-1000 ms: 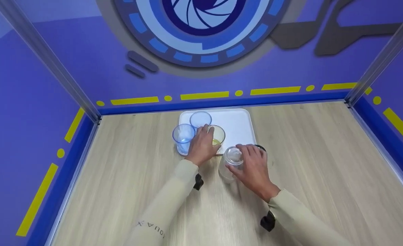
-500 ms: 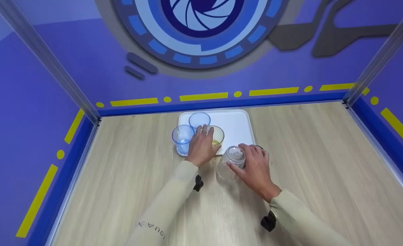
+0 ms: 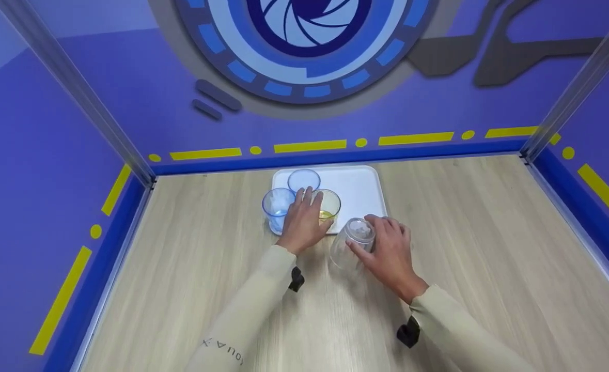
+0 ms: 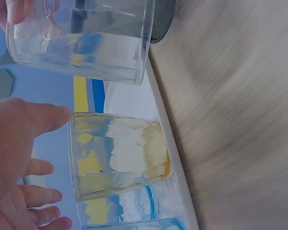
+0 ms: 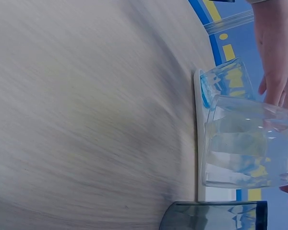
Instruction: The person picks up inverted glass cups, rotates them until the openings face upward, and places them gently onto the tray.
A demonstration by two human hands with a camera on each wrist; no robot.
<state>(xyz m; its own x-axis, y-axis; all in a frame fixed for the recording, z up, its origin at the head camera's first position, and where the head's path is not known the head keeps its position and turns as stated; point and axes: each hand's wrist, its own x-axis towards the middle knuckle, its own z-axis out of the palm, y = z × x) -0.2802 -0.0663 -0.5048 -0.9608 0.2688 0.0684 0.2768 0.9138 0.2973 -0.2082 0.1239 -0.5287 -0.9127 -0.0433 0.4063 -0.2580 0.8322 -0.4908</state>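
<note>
In the head view my left hand (image 3: 302, 222) hovers over the tray at a yellowish glass (image 3: 330, 204). In the left wrist view its thumb is at the rim of this glass (image 4: 120, 155), with the other fingers extended beyond the rim. My right hand (image 3: 388, 253) holds a clear glass (image 3: 346, 253) upside down, thumb and fingers near its base. The clear glass (image 5: 247, 143) is raised off the table. A dark grey glass (image 5: 213, 215) stands beside it in the right wrist view; the right hand hides it in the head view.
A white tray (image 3: 361, 188) lies by the back wall. Two blue glasses stand on its left side: a front blue glass (image 3: 277, 201) and a back blue glass (image 3: 303, 180). Blue-purple panels (image 3: 128, 103) enclose the wooden table (image 3: 464, 217) at the back and sides.
My right hand and the inverted clear glass have shifted slightly rightward. The dark glass edge seen behind the right fingers is now hidden in the head view. The left hand has hardly moved.
</note>
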